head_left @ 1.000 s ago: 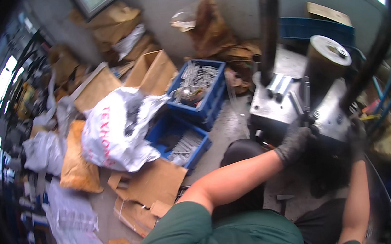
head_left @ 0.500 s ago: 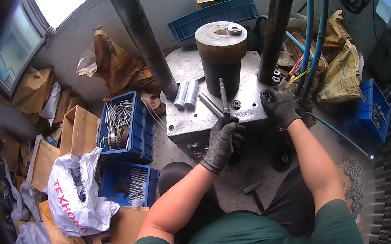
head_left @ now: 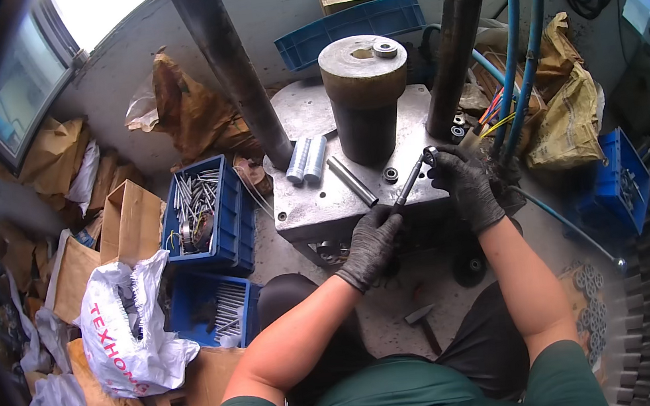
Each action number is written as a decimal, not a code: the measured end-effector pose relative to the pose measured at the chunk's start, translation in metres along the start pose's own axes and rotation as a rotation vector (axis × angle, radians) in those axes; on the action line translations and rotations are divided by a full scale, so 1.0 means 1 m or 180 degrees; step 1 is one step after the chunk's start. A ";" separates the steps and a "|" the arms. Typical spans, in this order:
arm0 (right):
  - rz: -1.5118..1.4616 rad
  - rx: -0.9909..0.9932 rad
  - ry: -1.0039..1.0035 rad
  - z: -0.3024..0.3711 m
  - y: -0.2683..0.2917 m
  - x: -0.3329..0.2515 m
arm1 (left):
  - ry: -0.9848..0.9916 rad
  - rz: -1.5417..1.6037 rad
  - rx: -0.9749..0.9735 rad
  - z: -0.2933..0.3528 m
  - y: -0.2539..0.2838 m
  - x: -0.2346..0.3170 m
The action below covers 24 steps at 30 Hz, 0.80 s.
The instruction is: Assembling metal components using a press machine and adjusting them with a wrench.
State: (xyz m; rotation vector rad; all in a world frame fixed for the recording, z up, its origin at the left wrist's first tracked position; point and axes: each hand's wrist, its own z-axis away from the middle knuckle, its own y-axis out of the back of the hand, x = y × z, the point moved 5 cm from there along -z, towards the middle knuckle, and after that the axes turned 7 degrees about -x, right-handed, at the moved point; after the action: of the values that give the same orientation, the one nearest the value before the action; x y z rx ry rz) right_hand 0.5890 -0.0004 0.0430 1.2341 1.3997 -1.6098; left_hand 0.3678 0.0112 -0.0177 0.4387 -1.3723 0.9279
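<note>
Gloved in grey-black, my left hand (head_left: 375, 244) grips the lower end of a slim stepped metal shaft (head_left: 411, 183), which slants up to the right over the front of a steel press table (head_left: 301, 206). My right hand (head_left: 467, 187), in a dark glove, pinches a small ring bearing (head_left: 430, 156) at the shaft's upper end. Whether the shaft has entered the bearing's bore I cannot tell. A loose bearing (head_left: 391, 175) and a metal tube (head_left: 352, 181) lie on the table beside the shaft. Behind them stands a thick cylinder (head_left: 366, 110), with another bearing (head_left: 385, 50) on its top.
Two wrapped bearing stacks (head_left: 306, 159) lie by the left press column (head_left: 234, 69); the right column (head_left: 459, 43) rises opposite. Blue crates (head_left: 239, 213) with metal rods stand at left. A hammer (head_left: 423, 328) lies on the floor. Blue hoses (head_left: 524, 60) hang at right.
The shaft has tipped from upright toward the right, its upper end meeting the bearing. My right hand has raised the bearing slightly and turned it toward the shaft.
</note>
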 end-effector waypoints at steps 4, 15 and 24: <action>0.0090 -0.0235 -0.0178 0.008 -0.008 -0.002 | -0.0607 -0.0895 0.0140 -0.003 0.007 -0.003; 0.0846 -0.1872 -0.1165 0.057 -0.030 0.012 | -0.1179 -0.2118 0.0420 -0.003 -0.015 0.011; 0.0084 -0.0942 -0.1082 0.065 0.023 0.037 | -0.2435 -0.3356 0.0050 -0.008 -0.063 0.016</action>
State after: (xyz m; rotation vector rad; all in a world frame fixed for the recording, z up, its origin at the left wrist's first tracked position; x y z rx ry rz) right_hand 0.5833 -0.0650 -0.0010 0.7642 1.3359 -1.4497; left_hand 0.4206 -0.0149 0.0113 1.4511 -1.4879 -0.1456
